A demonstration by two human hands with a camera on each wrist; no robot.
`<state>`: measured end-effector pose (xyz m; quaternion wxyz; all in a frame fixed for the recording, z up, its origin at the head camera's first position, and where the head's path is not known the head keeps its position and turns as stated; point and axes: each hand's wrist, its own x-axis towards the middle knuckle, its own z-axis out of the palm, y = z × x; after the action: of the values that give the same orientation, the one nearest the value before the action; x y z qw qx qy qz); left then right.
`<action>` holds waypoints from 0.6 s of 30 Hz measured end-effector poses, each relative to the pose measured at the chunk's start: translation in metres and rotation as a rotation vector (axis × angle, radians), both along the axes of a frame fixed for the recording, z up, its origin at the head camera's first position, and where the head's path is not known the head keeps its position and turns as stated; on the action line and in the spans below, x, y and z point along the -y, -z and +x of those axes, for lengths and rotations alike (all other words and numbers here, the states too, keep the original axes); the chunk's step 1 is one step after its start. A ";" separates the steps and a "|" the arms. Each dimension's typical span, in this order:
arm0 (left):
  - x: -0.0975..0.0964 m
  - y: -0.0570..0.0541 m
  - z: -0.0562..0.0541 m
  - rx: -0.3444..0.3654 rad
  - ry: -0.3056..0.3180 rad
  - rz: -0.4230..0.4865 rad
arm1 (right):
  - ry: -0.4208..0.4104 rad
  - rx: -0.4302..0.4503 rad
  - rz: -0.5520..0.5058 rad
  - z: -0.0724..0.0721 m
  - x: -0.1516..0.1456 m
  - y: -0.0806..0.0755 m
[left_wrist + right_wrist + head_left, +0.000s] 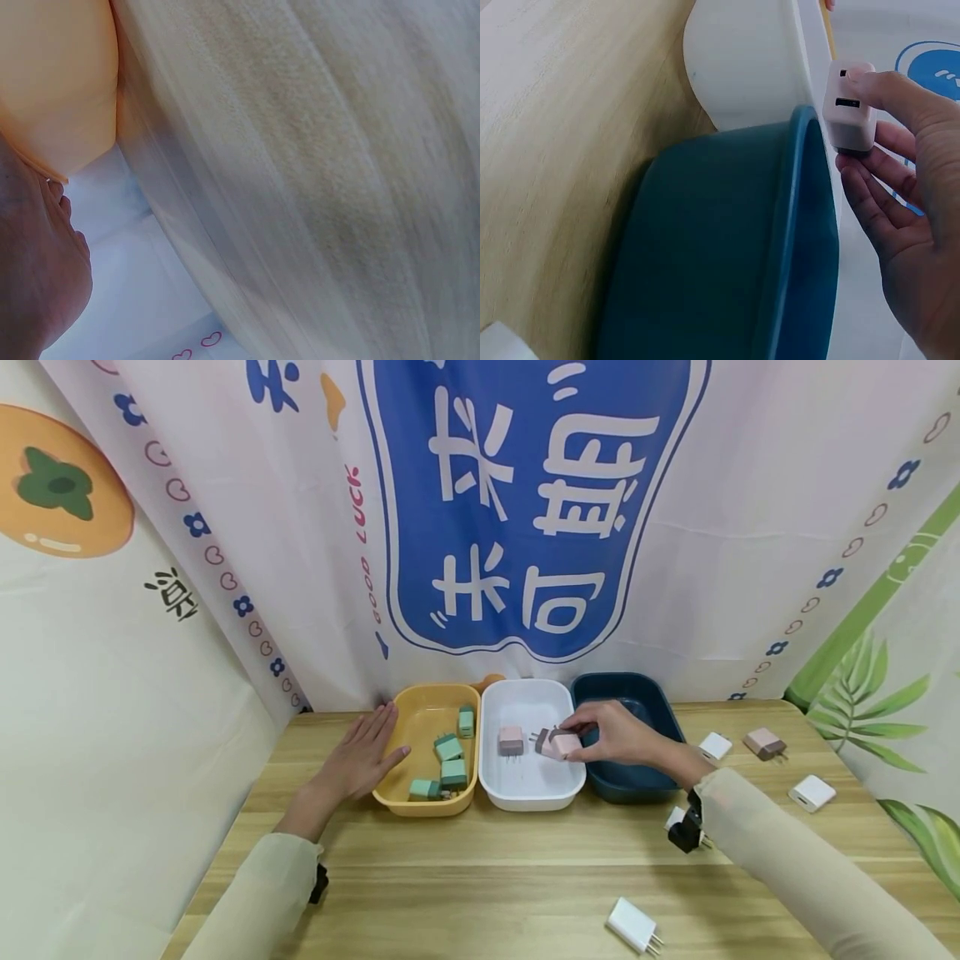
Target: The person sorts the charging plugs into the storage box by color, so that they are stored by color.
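Observation:
My right hand (622,735) pinches a pink and brown charger plug (566,743) between thumb and fingers, over the right side of the white bin (532,804). In the right wrist view, the two ports of this pink charger plug (849,124) face the camera. Inside the white bin lie another pink charger plug (511,740) and, partly hidden behind the held one, a further plug (545,744). My left hand (360,755) rests with fingers extended at the left rim of the yellow bin (423,809). Several green charger plugs (453,773) lie in that bin.
A dark blue bin (633,781) stands right of the white one, under my right forearm. On the table's right side are white charger plugs (812,793) and a pink-brown plug (765,742). Another white plug (632,925) lies near the front. A printed curtain (712,610) hangs behind the bins.

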<state>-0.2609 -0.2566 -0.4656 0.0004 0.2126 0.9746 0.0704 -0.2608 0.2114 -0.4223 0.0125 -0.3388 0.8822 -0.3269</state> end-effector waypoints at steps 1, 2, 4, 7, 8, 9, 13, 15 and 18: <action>0.000 0.000 0.000 -0.001 0.000 0.000 | -0.005 -0.005 0.004 -0.001 0.001 0.001; 0.000 0.001 0.000 -0.001 0.000 0.001 | -0.009 -0.008 0.007 -0.001 0.002 0.002; 0.000 0.001 0.000 0.000 -0.002 0.005 | -0.018 -0.014 0.013 -0.002 0.003 0.003; 0.000 0.003 -0.001 0.003 -0.005 0.006 | -0.024 -0.014 0.028 -0.002 0.006 0.005; 0.000 0.003 -0.001 0.003 -0.006 0.008 | -0.024 -0.011 0.033 -0.003 0.006 0.006; 0.000 0.002 -0.001 0.003 -0.007 0.008 | -0.024 -0.011 0.040 -0.003 0.007 0.006; 0.000 0.002 0.000 0.000 -0.008 0.006 | -0.022 -0.007 0.068 -0.004 0.010 0.006; 0.000 0.002 0.000 0.000 -0.006 0.007 | -0.025 -0.008 0.083 -0.004 0.012 0.006; 0.000 0.002 -0.001 0.005 -0.007 -0.001 | -0.036 -0.010 0.101 -0.005 0.014 0.006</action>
<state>-0.2614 -0.2566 -0.4680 0.0027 0.2089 0.9754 0.0702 -0.2658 0.1975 -0.4283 0.0314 -0.3552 0.8914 -0.2798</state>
